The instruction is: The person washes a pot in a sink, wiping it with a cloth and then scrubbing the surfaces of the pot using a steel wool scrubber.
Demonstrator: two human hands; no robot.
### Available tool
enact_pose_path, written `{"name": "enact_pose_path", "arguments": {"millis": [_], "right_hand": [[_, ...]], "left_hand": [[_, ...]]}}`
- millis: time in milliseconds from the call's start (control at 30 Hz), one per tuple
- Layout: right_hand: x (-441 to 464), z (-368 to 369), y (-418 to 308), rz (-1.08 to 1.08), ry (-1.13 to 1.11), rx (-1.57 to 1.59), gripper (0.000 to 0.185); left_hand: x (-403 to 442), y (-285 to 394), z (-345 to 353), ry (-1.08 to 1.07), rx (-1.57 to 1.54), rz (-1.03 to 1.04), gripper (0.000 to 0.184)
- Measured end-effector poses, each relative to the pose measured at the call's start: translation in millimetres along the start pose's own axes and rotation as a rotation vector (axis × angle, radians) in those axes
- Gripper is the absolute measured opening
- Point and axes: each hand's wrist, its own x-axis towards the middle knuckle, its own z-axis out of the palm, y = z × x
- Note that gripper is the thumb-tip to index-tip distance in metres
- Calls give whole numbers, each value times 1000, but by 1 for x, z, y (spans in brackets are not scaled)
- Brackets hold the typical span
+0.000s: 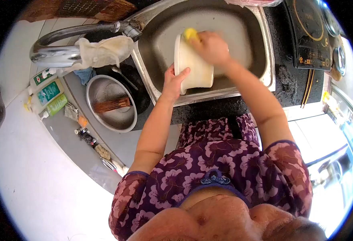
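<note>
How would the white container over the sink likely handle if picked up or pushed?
The white container is probably fairly stiff: its wall keeps its shape in the left hand. It looks light for its size, as that one hand seems to support it. With its rounded, wide-rimmed form, it might roll if pushed while on its side.

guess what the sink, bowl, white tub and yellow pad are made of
Sink: metal, likely stainless steel; grey, with soft highlights.
Bowl: also metal by its look, silvery with a bright rim.
White tub: probably plastic, ceramic possible; smooth, off-white, evenly coloured.
Yellow pad: perhaps sponge; blurred at the right hand, so its texture is unclear.
</note>
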Motion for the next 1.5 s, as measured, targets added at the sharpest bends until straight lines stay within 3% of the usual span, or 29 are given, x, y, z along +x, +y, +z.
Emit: {"name": "enact_pose_path", "arguments": {"millis": [33, 100, 200, 300, 367, 467, 567, 667, 700, 767, 833, 867, 967, 1067, 1167, 1200, 1300, 1400, 1500], "right_hand": [[-25, 6, -8, -317, 182, -104, 37], [-63, 6, -28, -462, 272, -211, 41], [-80, 5, -32, -564, 287, -155, 43], [-37, -20, -31, -483, -20, 69, 46], [14, -20, -8, -362, -177, 204, 42], [53, -36, 20, 246, -642, 953, 45], [32, -35, 48, 521, -628, 1345, 45], [2, -16, 55, 823, -224, 1547, 48], [-11, -11, 52, 798, -184, 1684, 50], [-31, 3, 38, 696, 101, 1512, 58], [-46, 47, 54, 421, 309, 1100, 55], [-57, 72, 70, 49, 391, 521, 57], [-85, 50, 6, -147, 497, 41, 57], [-86, 37, -25, -374, 398, -270, 49], [-60, 23, -46, -578, 368, -280, 44], [-49, 13, -52, -550, 352, -246, 39], [-15, -12, -62, 8, -40, 450, 40], [29, -2, -18, 302, -312, 489, 49], [16, 47, 51, 149, -68, 676, 55]], "left_hand": [[0, -2, 0, 0, 4, -4, 35], [5, -15, -4, -31, 10, 66, 40], [7, -15, -7, -35, 38, 90, 44], [-5, 16, -7, -21, -52, -16, 43], [-13, 30, -10, -22, -108, -58, 43], [-14, 38, -12, -15, -352, -49, 46], [-1, 30, -20, 25, -609, -34, 51], [8, 22, -8, 107, -777, -4, 51], [14, 17, -6, 112, -815, 17, 51], [19, 15, 5, 125, -887, 49, 51], [22, 14, 8, 117, -853, 20, 51], [21, 13, 10, 131, -822, 5, 51], [21, -1, 17, 106, -695, 11, 51], [14, -28, 4, 45, -606, 15, 49], [2, -25, -6, 38, -600, 7, 49], [-3, -17, -4, 69, -558, 4, 50], [-17, -5, -5, 94, -468, 18, 52], [-30, 3, -9, 60, -550, -15, 53], [-26, 7, -18, 29, -683, -26, 54]]}}
